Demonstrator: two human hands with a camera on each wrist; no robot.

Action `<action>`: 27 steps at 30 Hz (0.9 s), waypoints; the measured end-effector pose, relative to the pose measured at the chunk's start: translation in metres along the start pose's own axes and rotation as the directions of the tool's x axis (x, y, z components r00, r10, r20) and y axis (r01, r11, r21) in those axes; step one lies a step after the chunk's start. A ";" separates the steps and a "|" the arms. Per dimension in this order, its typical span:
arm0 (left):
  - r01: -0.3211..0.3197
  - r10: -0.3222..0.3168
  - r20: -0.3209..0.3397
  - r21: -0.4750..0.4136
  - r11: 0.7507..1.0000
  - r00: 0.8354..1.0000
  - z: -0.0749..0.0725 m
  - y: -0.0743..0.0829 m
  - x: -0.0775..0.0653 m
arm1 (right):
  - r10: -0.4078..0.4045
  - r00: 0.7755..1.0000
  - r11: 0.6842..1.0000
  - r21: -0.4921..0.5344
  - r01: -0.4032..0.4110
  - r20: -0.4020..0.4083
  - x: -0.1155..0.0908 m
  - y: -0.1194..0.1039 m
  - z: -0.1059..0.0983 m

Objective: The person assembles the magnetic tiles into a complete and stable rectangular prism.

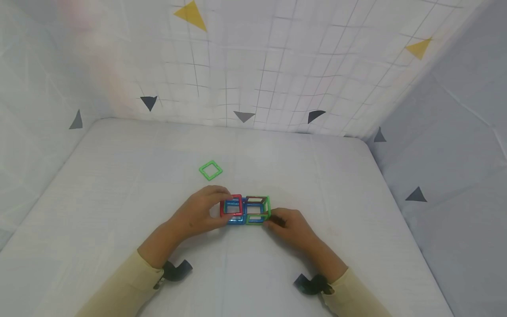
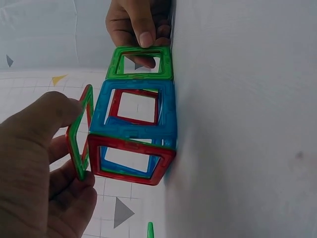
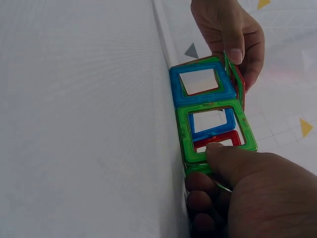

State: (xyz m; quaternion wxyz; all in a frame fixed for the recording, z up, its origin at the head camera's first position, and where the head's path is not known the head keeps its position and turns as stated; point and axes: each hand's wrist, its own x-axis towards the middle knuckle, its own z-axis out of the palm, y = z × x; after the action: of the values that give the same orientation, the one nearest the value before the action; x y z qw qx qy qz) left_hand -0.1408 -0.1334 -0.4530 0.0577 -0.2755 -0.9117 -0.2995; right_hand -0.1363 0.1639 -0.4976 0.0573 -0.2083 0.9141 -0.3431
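Note:
A box-like build of square magnetic tiles (image 1: pixel 245 220) stands on the white table, with blue, green and red frames joined edge to edge. My left hand (image 1: pixel 202 209) pinches a red square magnetic tile (image 1: pixel 241 205) over the left half of the build. In the left wrist view, the held tile (image 2: pixel 74 144) shows red and green edges, tilted close beside the blue and red frames. At the other end, my right hand (image 1: pixel 291 226) grips the build by a green tile (image 3: pixel 184 134), thumb on its frame and fingers curled below.
A loose green square tile (image 1: pixel 204 167) lies flat on the table (image 1: pixel 317 176), beyond the left hand. White walls with grid lines and dark and yellow triangles enclose the table at the back and sides. A dark wrist camera (image 1: pixel 176 270) sits at the left cuff.

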 end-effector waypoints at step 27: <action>-0.078 0.078 -0.026 0.020 0.997 0.997 0.007 -0.002 0.003 | -0.045 0.999 0.999 0.018 0.046 -0.013 0.000 0.003 0.001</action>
State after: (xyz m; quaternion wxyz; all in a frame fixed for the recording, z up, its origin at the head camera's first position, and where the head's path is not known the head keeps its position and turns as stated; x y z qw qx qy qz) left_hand -0.1433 -0.1291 -0.4589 0.0839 -0.3062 -0.9023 -0.2918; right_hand -0.1369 0.1650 -0.5000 0.0458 -0.2264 0.9063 -0.3540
